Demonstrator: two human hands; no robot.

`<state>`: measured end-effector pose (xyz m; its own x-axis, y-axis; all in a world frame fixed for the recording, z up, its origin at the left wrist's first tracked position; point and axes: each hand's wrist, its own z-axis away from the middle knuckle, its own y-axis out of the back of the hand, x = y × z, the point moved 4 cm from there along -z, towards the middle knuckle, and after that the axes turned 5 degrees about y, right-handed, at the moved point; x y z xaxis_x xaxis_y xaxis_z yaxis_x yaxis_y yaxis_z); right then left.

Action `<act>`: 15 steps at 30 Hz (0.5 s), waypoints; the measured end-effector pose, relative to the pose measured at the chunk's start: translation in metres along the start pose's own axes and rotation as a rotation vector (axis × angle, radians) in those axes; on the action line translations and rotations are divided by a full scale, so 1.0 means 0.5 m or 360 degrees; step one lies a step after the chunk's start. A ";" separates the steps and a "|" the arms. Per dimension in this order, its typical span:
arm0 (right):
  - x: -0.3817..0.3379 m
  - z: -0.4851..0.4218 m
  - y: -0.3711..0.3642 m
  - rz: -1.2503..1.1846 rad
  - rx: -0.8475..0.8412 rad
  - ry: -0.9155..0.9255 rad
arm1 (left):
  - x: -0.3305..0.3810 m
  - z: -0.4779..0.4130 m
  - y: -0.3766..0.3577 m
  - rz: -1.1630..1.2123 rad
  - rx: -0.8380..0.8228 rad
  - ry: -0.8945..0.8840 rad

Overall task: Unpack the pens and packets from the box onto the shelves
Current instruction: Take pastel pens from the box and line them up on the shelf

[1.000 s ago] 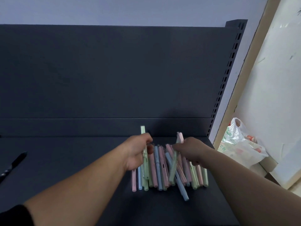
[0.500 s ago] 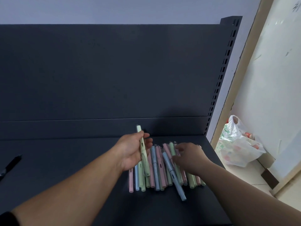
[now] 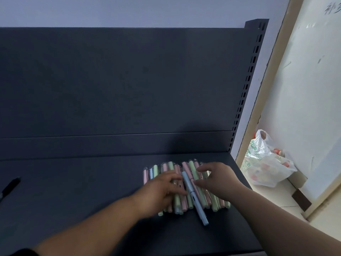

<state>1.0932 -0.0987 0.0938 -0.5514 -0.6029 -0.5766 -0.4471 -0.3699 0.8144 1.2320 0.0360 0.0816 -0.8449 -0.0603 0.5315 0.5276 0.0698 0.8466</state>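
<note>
Counts: one heap of pastel pens (image 3: pixel 192 169), too overlapped for me to number; one blue pen (image 3: pixel 196 200) slanted on top; one black pen (image 3: pixel 10 185) far left on the shelf (image 3: pixel 73 200).
Pens and fingers: the heap lies under both my hands; the blue pen runs between them.
Left hand (image 3: pixel 160 191): palm down, fingers stretched flat on the pens, gripping nothing.
Right hand (image 3: pixel 219 180): palm down, fingers spread, slightly bent, tips touching pens, holding none.

Matt dark metal shelf (image 3: pixel 73 200); pastel plastic pens (image 3: pixel 193 191); glossy plastic bag (image 3: pixel 265 163).
</note>
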 end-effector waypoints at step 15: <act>0.023 0.030 -0.080 0.0572 -0.0372 0.0460 | -0.073 0.030 -0.035 -0.0370 -0.0098 0.0334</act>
<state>1.0941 -0.0802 0.0538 -0.4097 -0.8793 -0.2431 -0.0778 -0.2318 0.9696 1.2523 0.0520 0.0470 -0.9103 -0.2721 0.3119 0.3320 -0.0300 0.9428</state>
